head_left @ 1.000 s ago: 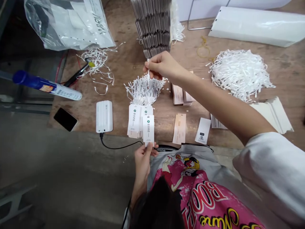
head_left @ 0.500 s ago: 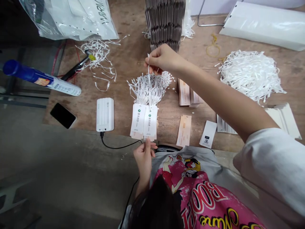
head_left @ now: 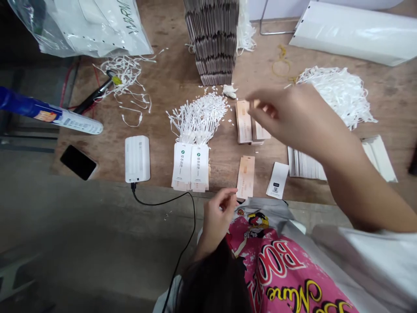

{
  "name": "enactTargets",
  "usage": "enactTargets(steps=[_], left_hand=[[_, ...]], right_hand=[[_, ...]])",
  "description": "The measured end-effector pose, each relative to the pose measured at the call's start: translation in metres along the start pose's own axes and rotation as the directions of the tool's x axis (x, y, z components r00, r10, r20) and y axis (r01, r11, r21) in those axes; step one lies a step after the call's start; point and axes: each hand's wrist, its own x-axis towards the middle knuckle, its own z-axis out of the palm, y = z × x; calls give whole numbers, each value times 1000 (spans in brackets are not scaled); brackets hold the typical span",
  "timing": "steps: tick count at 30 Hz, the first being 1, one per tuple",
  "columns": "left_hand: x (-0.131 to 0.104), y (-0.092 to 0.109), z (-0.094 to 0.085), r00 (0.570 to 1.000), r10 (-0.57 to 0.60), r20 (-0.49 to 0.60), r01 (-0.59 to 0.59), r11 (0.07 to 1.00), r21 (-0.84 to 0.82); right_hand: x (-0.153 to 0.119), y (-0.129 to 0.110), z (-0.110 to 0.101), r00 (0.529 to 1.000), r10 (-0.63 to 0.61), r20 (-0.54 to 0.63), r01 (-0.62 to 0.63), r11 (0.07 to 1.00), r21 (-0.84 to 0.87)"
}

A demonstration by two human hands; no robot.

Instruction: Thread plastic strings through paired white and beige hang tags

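Observation:
My right hand is raised over the table, blurred by motion, between the stacked beige tags and the pile of white strings. My left hand is at the table's front edge, its thumb and fingers apart, the fingertips by the lower end of the beige cards. To its left, two side-by-side stacks of white tags lie with their white strings fanned out behind them. White cards with a dark print lie right of the beige cards.
A tall stack of dark folded pieces stands at the back. On the left are a white power bank with a black cable, a phone, a blue-and-white canister and a plastic bag. More white cards lie at right.
My right hand has left the string it held up over the white tags and moved right. My left hand has moved from the white tags to the beige cards. The view has shifted slightly.

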Motion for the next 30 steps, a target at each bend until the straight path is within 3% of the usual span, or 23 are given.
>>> enactTargets(steps=[3, 5, 8, 11, 16, 18, 20, 23, 25, 27, 28, 30], left_hand=[[8, 0, 14, 993, 117, -25, -108, 967, 229], [13, -1, 23, 972, 218, -87, -168, 905, 391], [20, -3, 34, 909, 394, -138, -243, 768, 592], [26, -2, 40, 864, 490, -115, -294, 676, 676], [29, 0, 43, 877, 469, -108, -284, 685, 671], [28, 2, 44, 892, 434, -131, -263, 731, 630], [26, 6, 47, 934, 332, -132, -224, 832, 508], [23, 16, 56, 997, 73, 32, -77, 991, 112], [23, 23, 61, 990, -30, 141, 53, 984, -168], [24, 27, 63, 990, -77, 118, 113, 935, -335], [25, 28, 63, 993, -93, 79, 116, 921, -371], [26, 27, 58, 995, -99, 10, 95, 917, -387]], right_hand=[[-83, 12, 8, 999, 40, -17, -41, 995, -94], [-135, 18, 27, 1000, 10, 2, -9, 999, -51], [-195, 22, 62, 999, -26, 27, 27, 999, -25], [-228, 23, 88, 999, -40, 21, 39, 999, 27], [-245, 25, 97, 990, -39, -133, 59, 987, 151], [-248, 26, 94, 977, -60, -204, 97, 980, 176], [-250, 25, 90, 954, -49, -296, 107, 977, 183], [-250, 19, 82, 916, -52, -397, 143, 969, 203], [-248, 13, 76, 914, -156, -374, 261, 933, 247], [-246, 6, 72, 913, -233, -335, 341, 886, 314], [-246, 3, 70, 922, -212, -324, 326, 876, 355], [-245, -1, 69, 957, -57, -283, 190, 862, 469]])
